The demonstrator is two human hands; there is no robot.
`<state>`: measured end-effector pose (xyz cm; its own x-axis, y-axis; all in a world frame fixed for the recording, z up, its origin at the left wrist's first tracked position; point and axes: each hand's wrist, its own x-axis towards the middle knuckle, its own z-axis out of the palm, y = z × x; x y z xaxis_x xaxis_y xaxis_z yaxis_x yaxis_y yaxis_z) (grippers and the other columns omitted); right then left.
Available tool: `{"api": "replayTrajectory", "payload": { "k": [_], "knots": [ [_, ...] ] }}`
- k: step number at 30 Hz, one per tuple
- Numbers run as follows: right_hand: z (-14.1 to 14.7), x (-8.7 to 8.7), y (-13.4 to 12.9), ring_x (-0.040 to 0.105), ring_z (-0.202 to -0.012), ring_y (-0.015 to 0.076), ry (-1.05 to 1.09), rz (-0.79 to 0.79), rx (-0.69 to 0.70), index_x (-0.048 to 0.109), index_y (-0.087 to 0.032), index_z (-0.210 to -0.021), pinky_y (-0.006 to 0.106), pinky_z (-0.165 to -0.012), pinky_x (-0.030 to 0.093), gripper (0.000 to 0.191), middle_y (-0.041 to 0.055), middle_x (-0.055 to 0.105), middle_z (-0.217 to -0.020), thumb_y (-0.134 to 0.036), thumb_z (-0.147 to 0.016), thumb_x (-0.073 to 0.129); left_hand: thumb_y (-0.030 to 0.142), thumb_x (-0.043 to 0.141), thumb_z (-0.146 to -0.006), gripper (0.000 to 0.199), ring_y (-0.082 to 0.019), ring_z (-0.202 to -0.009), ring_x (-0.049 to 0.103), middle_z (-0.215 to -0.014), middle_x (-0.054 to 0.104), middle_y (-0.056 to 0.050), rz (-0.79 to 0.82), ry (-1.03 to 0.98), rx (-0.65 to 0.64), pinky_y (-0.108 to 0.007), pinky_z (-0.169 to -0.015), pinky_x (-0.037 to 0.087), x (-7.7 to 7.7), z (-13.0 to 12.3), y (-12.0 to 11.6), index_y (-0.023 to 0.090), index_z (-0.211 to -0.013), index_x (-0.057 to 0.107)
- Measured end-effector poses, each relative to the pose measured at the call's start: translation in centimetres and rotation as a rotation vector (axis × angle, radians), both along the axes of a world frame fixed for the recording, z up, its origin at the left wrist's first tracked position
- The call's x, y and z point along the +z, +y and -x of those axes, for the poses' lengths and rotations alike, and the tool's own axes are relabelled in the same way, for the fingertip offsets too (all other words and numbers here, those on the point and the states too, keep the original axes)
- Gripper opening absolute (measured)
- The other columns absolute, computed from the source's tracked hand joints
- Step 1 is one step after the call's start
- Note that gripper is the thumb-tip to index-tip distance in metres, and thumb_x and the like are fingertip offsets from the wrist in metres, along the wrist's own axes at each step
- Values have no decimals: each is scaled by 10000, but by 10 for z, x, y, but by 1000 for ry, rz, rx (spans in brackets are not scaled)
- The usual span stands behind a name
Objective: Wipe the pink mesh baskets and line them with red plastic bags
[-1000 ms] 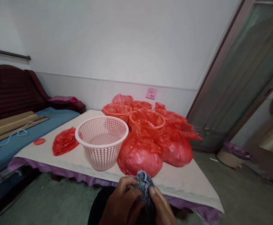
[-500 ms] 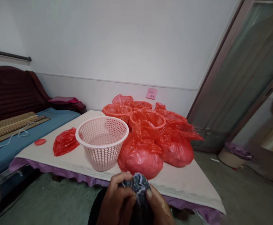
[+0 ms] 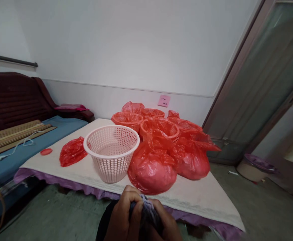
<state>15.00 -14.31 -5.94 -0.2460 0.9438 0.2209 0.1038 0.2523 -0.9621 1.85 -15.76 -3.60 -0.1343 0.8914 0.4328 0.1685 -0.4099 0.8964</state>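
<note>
My left hand (image 3: 125, 212) and my right hand (image 3: 167, 221) are close together at the bottom of the view, in front of the table edge. Both are closed on a dark blue-grey knitted piece (image 3: 149, 210) with pale lavender yarn on it. The left fingers pinch its upper edge, while the right hand grips its other side. Fingers hide most of the piece. Beyond them stands a pink plastic basket (image 3: 111, 167), its inside bare. Right of it sits a full red plastic bag (image 3: 153, 174).
The low table (image 3: 199, 201) has a cream cover. It also bears a crumpled red bag (image 3: 72, 151), a red ring-like lid (image 3: 46, 152), baskets lined with red bags (image 3: 159, 129), and another filled bag (image 3: 194, 165). A sofa (image 3: 13, 100) stands left, a waste bin (image 3: 253, 167) right.
My hands have closed in tighter on the knitted piece, and less of it shows. The lavender yarn is now bunched between the fingertips. The view has shifted slightly.
</note>
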Motion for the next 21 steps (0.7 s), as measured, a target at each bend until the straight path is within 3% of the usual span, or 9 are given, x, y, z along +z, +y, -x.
{"api": "replayTrajectory", "payload": {
  "k": [6,10,16,19,21],
  "knots": [
    [-14,5,5,559,-736,179,52,19,-44,706,-253,-906,248,-692,423,269,4,627,-764,-471,-819,574,286,413,-943,164,-109,-686,559,-768,541,25,-136,184,68,-222,-636,438,5,10,5,242,-839,532],
    [-18,5,6,575,-740,175,53,-28,-63,719,-257,-869,248,-699,414,261,5,614,-751,-461,-849,557,214,408,-938,124,-97,-676,585,-754,560,43,-182,374,55,-203,-632,451,10,20,8,247,-867,505],
    [-19,3,5,594,-824,166,69,-234,-352,681,-299,-924,238,-763,422,107,1,642,-849,-292,-829,632,186,426,-934,102,-71,-677,597,-749,578,56,-251,553,117,-177,-641,449,22,26,13,246,-878,486],
    [-13,-2,2,561,-730,156,72,-308,-277,670,-283,-819,245,-702,421,64,0,611,-765,-317,-830,616,190,425,-934,102,-77,-657,602,-734,583,50,-267,585,137,-185,-613,452,27,27,14,241,-870,486],
    [-4,-9,0,533,-670,158,80,-263,-173,671,-277,-818,254,-638,409,167,0,599,-725,-438,-799,630,184,424,-931,110,-79,-635,597,-718,576,45,-279,586,119,-188,-592,452,29,27,14,237,-859,488]
  ]
}}
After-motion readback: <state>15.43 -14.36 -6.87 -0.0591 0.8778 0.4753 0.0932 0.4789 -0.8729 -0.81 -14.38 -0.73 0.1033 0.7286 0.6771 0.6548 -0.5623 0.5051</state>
